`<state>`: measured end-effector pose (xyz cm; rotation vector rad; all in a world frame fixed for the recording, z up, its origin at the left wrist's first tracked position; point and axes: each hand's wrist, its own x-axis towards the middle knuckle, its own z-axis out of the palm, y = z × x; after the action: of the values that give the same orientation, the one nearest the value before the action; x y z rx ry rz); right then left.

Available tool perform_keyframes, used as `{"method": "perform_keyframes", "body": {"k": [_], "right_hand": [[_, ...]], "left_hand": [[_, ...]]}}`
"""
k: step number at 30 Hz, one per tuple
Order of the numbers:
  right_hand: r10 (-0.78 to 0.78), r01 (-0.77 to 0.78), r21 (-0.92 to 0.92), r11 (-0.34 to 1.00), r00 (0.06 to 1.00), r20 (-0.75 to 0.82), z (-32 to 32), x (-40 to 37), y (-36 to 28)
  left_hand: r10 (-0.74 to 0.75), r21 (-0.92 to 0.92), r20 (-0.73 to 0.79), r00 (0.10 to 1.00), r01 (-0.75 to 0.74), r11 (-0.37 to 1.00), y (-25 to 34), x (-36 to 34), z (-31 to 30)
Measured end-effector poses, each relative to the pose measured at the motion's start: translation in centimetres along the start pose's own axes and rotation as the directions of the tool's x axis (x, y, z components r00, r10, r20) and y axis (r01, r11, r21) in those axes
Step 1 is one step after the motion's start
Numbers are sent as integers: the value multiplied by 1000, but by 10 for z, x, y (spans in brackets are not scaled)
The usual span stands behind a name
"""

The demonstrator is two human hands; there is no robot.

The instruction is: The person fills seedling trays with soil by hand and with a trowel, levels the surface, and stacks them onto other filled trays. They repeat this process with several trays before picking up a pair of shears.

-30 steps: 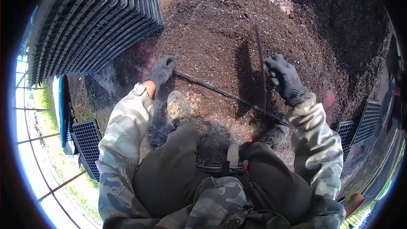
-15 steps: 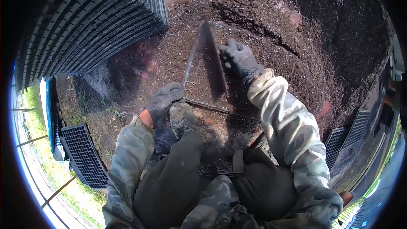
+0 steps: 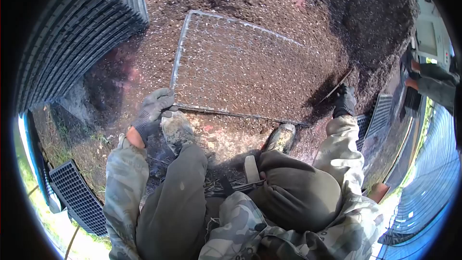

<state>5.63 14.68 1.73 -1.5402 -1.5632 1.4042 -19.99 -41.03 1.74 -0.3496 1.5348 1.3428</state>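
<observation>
A wide seedling tray (image 3: 179, 53), its cells filled with dark soil, lies flat on the soil heap (image 3: 375, 14) in front of me. My left hand (image 3: 153, 110), in a grey glove, grips the tray's near left corner. At the tray's near right corner my right hand (image 3: 344, 101), in a dark glove, holds the rim. I am squatting, with both boots (image 3: 175, 127) just short of the tray's near edge.
A tall stack of black trays (image 3: 72, 29) leans at the upper left. One empty black tray (image 3: 77, 197) lies on the ground at the lower left, and more trays (image 3: 380, 110) stand at the right. Another person's arm (image 3: 433, 77) shows at the far right.
The tray, held up on edge before, now lies flat on the soil with its cells full. My right hand has swung out to the right corner; my left stays at the left corner.
</observation>
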Motion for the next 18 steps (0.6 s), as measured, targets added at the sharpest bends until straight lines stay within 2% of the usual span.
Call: {"method": "perform_keyframes", "body": {"k": [1, 2, 3, 4, 5, 7, 8, 9, 11, 12, 13, 14, 15, 16, 17, 18], "right_hand": [[22, -21, 13, 1000, 996, -90, 21, -22, -16], [74, -92, 149, 985, 990, 124, 34, -46, -25], [-109, 169, -152, 974, 934, 341, 64, -80, -36], [103, -184, 143, 972, 889, 447, 98, -109, -37], [238, -295, 33, 955, 828, 507, 134, -150, -48], [341, -414, -106, 904, 550, 762, 184, -212, -48], [346, -517, -102, 850, 402, 848, 202, -231, -32], [321, -392, -157, 906, 397, 860, 219, -248, -21], [170, -439, -4, 898, 340, 925, 224, -247, 21], [368, -553, -63, 831, 460, 808, 211, -239, -3], [264, -499, 20, 867, 493, 829, 194, -215, 4], [298, -502, 30, 864, 559, 774, 172, -190, 0], [306, -552, 117, 826, 613, 729, 147, -167, 0], [247, -486, 205, 849, 709, 660, 119, -141, 10], [191, -478, 300, 825, 737, 648, 87, -123, 9], [245, -426, 267, 864, 821, 516, 56, -104, 10]], "left_hand": [[-3, 16, 20, 1000, 2, 1000, -1, 2, -1], [56, -69, 21, 998, -54, 996, -3, 3, -2], [115, -151, 16, 993, -112, 982, -2, 5, -4], [164, -226, 39, 986, -151, 962, -1, 8, -5], [168, -206, 60, 984, -153, 967, 8, 5, 2], [136, -55, -146, 980, -145, 988, 26, -3, 17], [151, -32, -161, 975, -158, 987, 21, 1, 13], [162, -20, -140, 977, -166, 986, 15, 5, 7], [146, -23, -88, 985, -149, 989, 7, 10, -4], [143, -13, -66, 987, -144, 989, 6, 11, -5], [144, -7, -102, 984, -145, 989, 6, 11, -4], [140, -10, -143, 980, -143, 990, 5, 10, 0], [132, -23, -137, 982, -137, 990, 5, 9, 4], [145, 4, -145, 979, -146, 989, 9, 8, 8], [157, 34, -157, 975, -153, 988, 12, 7, 9], [150, 25, -150, 977, -148, 989, 12, 7, 8]]}}
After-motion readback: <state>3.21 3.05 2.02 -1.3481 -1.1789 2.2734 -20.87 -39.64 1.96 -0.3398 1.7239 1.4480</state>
